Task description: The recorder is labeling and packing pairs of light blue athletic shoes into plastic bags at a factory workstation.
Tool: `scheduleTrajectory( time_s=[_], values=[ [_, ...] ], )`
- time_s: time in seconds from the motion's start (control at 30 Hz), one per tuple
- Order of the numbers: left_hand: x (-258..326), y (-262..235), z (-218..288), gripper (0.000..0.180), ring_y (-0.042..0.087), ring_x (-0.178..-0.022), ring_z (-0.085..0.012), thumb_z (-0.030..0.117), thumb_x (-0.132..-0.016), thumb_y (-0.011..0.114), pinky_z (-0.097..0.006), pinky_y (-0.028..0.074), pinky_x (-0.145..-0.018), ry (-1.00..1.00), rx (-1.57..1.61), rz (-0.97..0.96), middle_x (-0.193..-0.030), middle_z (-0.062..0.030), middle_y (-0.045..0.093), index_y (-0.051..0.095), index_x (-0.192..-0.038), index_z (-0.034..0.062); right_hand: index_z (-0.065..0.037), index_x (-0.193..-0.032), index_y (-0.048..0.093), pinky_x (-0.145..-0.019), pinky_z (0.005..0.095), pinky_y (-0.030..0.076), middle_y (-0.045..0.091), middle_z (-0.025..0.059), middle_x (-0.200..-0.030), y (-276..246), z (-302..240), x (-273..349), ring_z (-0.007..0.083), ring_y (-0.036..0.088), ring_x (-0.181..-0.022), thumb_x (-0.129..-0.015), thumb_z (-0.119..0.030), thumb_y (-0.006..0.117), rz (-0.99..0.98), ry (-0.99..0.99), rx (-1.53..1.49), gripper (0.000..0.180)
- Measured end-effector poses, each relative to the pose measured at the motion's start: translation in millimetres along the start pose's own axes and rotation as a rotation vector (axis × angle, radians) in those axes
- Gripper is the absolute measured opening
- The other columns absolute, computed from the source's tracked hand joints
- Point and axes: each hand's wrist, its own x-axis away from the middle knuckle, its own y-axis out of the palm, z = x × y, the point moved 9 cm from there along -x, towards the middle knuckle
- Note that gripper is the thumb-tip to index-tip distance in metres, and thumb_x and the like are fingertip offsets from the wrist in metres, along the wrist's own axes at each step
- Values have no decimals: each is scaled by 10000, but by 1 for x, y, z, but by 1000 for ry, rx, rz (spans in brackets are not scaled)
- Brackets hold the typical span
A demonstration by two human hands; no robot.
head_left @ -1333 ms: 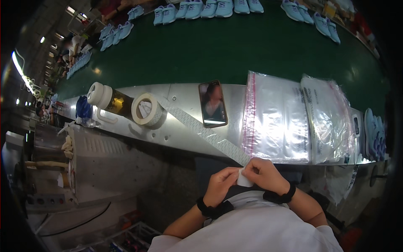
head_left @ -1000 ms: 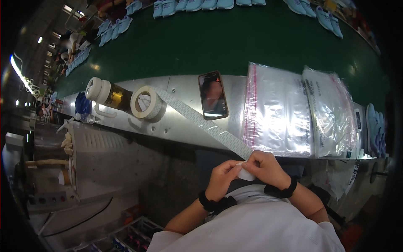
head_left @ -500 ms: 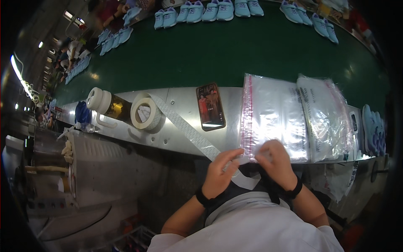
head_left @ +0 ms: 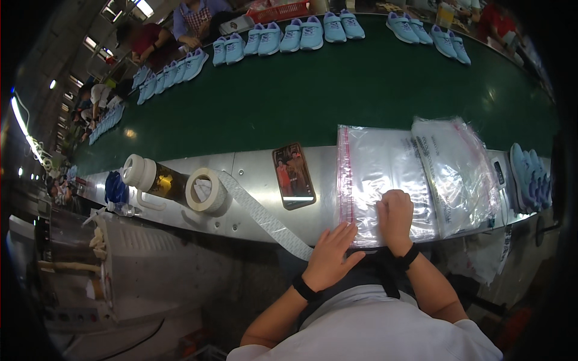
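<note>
My left hand (head_left: 331, 257) lies open with fingers stretched at the near left corner of a stack of clear plastic bags (head_left: 385, 162) with a pink-striped edge. My right hand (head_left: 397, 219) rests on the same stack, its fingers curled and closed; whatever may be in them is hidden. A pale strip of labels (head_left: 256, 210) runs from a roll (head_left: 206, 190) on the metal ledge down to beside my left hand, which hides its end. Overlapping the stack's right side is a second pile of printed clear bags (head_left: 454, 174).
A phone (head_left: 293, 175) lies on the metal ledge (head_left: 253, 162), left of the bags. Further left stands a handled bottle (head_left: 158, 180). Beyond is a green belt (head_left: 295, 96) with pairs of light blue shoes (head_left: 301, 34). More shoes (head_left: 528, 177) stand at right. Other people (head_left: 195, 21) work across.
Half a second ago both hands were pinched close together, a small pale piece at the left fingers. The left has since opened onto the bags' edge; the right has shifted onto the bags. The view has shifted.
</note>
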Motion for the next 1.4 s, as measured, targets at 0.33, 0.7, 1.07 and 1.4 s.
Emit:
scheduleTrajectory(
  time_s=[0.33, 0.7, 1.07, 1.4],
  values=[
    [-105, 27, -15, 420, 551, -1084, -250, 304, -964, 406, -332, 457, -900, -324, 1700, -9, -1207, -177, 538, 442, -1246, -6, -3, -817, 531, -614, 251, 401, 538, 64, -731, -6, 33, 11, 143, 505, -653, -834, -63, 591, -113, 341, -571, 87],
    [-141, 88, -16, 299, 605, -817, -205, 88, -869, 439, -319, 544, -642, -578, 1250, -223, -965, -109, 564, 502, -1143, -13, -24, -935, 542, -817, 267, 401, 508, 86, -1119, -49, 39, -11, 162, 491, -997, -834, -10, 539, -196, 134, -721, 102],
    [-63, 37, -11, 474, 461, -1160, -310, 295, -965, 421, -419, 388, -987, -543, 1852, -195, -1267, -191, 443, 326, -1352, 37, -26, -1143, 529, -834, 365, 447, 555, 131, -1107, -46, -46, 6, 321, 521, -1022, -601, -83, 753, -299, -321, -154, 589],
    [119, 33, -88, 393, 548, -1095, -339, 241, -975, 366, -408, 454, -913, -794, 1559, 94, -1228, -229, 521, 440, -1248, -32, -32, -928, 583, -591, 257, 449, 587, 18, -807, -107, 123, 1, 96, 539, -630, -950, -248, 458, 170, 617, -917, 250]
  ],
)
